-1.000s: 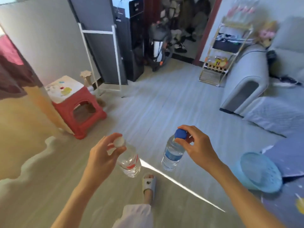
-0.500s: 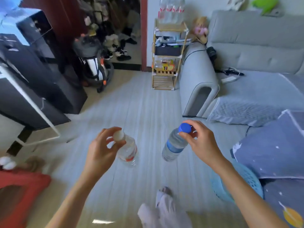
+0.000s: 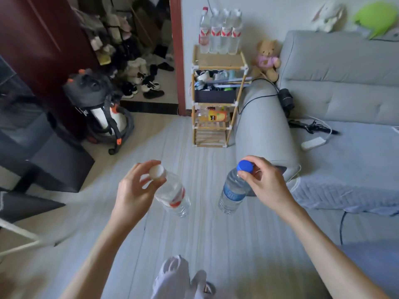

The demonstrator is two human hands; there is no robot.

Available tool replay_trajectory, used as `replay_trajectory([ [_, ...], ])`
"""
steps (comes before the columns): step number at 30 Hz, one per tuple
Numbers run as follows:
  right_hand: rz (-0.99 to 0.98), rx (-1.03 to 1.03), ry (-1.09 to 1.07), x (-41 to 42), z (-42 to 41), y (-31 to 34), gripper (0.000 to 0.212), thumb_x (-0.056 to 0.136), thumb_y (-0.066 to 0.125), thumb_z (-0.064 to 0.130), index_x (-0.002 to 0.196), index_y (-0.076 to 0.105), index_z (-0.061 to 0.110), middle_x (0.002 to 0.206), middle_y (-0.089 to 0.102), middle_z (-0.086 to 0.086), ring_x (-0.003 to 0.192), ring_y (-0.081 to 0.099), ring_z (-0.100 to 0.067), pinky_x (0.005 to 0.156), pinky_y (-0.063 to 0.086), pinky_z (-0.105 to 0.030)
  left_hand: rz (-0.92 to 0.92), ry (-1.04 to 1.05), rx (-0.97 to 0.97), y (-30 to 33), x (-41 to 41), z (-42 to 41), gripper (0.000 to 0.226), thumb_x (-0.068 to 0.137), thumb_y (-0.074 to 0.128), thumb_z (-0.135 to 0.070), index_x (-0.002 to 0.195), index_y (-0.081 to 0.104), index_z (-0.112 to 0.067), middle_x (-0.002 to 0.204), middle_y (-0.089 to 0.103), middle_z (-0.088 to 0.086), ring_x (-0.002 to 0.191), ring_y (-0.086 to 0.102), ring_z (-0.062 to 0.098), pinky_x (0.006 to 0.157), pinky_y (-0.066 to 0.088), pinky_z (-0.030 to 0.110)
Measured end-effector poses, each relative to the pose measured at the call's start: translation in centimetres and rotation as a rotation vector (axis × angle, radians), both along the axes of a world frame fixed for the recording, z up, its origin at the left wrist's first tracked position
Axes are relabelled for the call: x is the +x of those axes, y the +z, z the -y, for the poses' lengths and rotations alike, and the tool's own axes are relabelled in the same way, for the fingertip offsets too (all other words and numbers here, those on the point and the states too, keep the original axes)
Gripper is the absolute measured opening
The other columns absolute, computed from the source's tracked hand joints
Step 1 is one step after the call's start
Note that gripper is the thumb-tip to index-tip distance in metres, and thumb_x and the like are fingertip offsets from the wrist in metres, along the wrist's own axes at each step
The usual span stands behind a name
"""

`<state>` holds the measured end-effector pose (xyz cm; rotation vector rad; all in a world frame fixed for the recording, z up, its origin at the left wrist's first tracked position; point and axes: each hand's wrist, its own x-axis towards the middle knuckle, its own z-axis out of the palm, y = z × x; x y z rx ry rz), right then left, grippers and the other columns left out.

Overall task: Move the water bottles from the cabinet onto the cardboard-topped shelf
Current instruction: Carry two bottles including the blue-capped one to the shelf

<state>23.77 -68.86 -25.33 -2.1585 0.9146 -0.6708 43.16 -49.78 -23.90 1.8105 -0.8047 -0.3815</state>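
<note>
My left hand grips a clear red-labelled bottle by its white cap, the bottle hanging tilted. My right hand pinches the blue cap of a blue-labelled bottle, which also hangs below it. Both are carried low over the pale floor. Straight ahead stands the wooden shelf with its cardboard top, next to the sofa arm. Several red-labelled water bottles stand in a row at the back of that top. The front strip of the cardboard is bare.
A grey sofa fills the right side, its arm beside the shelf, a teddy bear on it. A vacuum cleaner and dark furniture stand left. Shoes lie in the doorway. My knee and foot show at the bottom.
The view has swung right and forward: the red stool has left the frame and the shelf now sits centred and closer. Both hands keep their bottles at the same height.
</note>
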Motion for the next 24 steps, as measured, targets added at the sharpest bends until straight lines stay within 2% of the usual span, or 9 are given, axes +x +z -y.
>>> replay_trajectory([
  [3, 0.02, -0.001, -0.019, 4.4, 6.9, 0.0, 0.026, 0.078, 0.07, 0.009, 0.103, 0.063, 0.007, 0.092, 0.061, -0.002, 0.073, 0.051, -0.003, 0.071, 0.036, -0.001, 0.052, 0.009, -0.012, 0.4, 3.9, 7.0, 0.026, 0.081, 0.064, -0.004, 0.103, 0.06, -0.017, 0.091, 0.057, -0.013, 0.079, 0.054, -0.02, 0.065, 0.038, -0.001],
  [12, -0.004, -0.025, -0.054, 18.9, 26.9, -0.7, 0.027, 0.079, 0.069, 0.008, 0.105, 0.063, 0.008, 0.092, 0.063, -0.005, 0.07, 0.052, -0.013, 0.068, 0.038, -0.005, 0.149, -0.121, 0.018, -0.1, 19.3, 28.1, 0.024, 0.082, 0.063, -0.005, 0.105, 0.061, -0.01, 0.091, 0.056, -0.008, 0.082, 0.05, -0.022, 0.067, 0.035, -0.003],
  [17, 0.039, -0.053, -0.1, 24.6, 37.5, 1.3, 0.028, 0.079, 0.068, 0.003, 0.106, 0.063, 0.006, 0.095, 0.061, -0.003, 0.074, 0.052, 0.009, 0.069, 0.036, 0.0, 0.155, -0.224, 0.04, 1.3, 26.3, 39.9, 0.027, 0.084, 0.061, -0.005, 0.11, 0.06, -0.014, 0.099, 0.057, -0.008, 0.089, 0.053, -0.017, 0.074, 0.039, 0.0],
  [18, 0.051, -0.066, -0.098, 25.7, 39.7, 1.7, 0.028, 0.079, 0.068, 0.004, 0.106, 0.062, 0.006, 0.094, 0.061, -0.003, 0.073, 0.052, 0.009, 0.069, 0.037, -0.001, 0.157, -0.242, 0.045, 1.4, 27.5, 42.2, 0.029, 0.084, 0.06, -0.004, 0.111, 0.059, -0.015, 0.1, 0.057, -0.01, 0.091, 0.054, -0.014, 0.076, 0.04, 0.001],
  [22, 0.053, -0.102, -0.053, 30.1, 49.2, 3.6, 0.026, 0.082, 0.066, 0.01, 0.108, 0.062, 0.008, 0.091, 0.064, -0.007, 0.07, 0.055, -0.013, 0.068, 0.039, -0.007, 0.125, -0.263, -0.002, 2.0, 31.6, 51.0, 0.032, 0.085, 0.057, 0.0, 0.112, 0.058, -0.017, 0.103, 0.058, -0.009, 0.095, 0.057, -0.007, 0.081, 0.043, 0.005],
  [24, 0.046, -0.12, -0.002, 32.3, 53.8, 4.2, 0.028, 0.082, 0.065, 0.018, 0.108, 0.062, 0.009, 0.092, 0.064, -0.006, 0.075, 0.058, -0.021, 0.071, 0.041, -0.013, 0.148, -0.255, -0.037, 2.1, 33.4, 55.3, 0.031, 0.086, 0.056, -0.002, 0.112, 0.058, -0.019, 0.106, 0.059, -0.008, 0.098, 0.057, -0.004, 0.085, 0.043, 0.007],
])
